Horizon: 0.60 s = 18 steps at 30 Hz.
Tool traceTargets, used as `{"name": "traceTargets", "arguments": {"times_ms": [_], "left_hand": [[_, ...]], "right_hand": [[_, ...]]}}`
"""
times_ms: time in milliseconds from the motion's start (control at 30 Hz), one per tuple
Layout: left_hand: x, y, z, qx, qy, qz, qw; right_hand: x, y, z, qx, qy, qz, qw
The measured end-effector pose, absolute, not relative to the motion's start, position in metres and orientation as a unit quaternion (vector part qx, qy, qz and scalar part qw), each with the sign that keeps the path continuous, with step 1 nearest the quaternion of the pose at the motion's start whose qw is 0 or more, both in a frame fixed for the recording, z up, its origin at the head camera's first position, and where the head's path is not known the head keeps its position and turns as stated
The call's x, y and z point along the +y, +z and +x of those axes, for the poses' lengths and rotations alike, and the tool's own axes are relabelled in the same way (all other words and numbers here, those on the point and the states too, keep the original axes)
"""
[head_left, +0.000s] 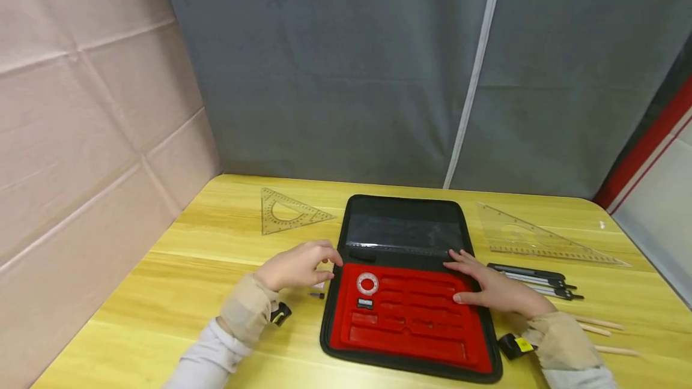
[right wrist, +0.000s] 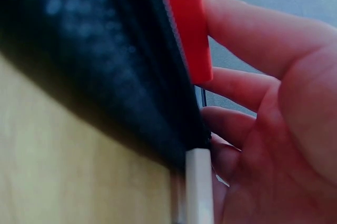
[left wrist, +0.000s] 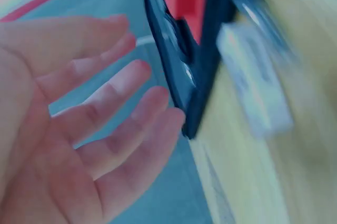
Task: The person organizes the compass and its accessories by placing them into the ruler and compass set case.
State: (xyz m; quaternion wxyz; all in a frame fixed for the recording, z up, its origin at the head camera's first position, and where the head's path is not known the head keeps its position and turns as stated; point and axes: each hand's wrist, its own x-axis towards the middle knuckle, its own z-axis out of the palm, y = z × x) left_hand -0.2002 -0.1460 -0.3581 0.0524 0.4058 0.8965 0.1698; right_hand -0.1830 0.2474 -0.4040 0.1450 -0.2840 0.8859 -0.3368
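Head view: the black case (head_left: 408, 227) lies unfolded on the table (head_left: 162, 299); the left hand (head_left: 300, 264), loosely bent, is at its left edge, the right hand (head_left: 489, 284) rests outstretched on its right side (a white ring (head_left: 367, 275) and sharpener (head_left: 364, 303) sit in the red tray (head_left: 400, 272)). Left wrist: relaxed fingers (left wrist: 142, 161) near a blurred white block (left wrist: 255, 79). Right wrist: the thumb (right wrist: 253, 29) touches the red tray

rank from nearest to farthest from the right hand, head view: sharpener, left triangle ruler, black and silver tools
In the head view, from the right hand:
1. Black and silver tools: on the table, right of the case.
2. Sharpener: in the red tray, left side.
3. Left triangle ruler: on the table, left of the case.
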Motion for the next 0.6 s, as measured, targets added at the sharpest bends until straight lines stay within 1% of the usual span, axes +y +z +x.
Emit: {"name": "traceTargets", "arguments": {"times_ms": [267,600], "left_hand": [[-0.165,-0.369,-0.205,0.902,0.183,0.376,0.109],[-0.172,-0.38,-0.21,0.893,0.219,0.366,0.144]], "right_hand": [[0.248,-0.403,-0.182,0.886,-0.336,-0.286,0.141],[0.247,-0.405,-0.182,0.887,-0.335,-0.283,0.142]]}}
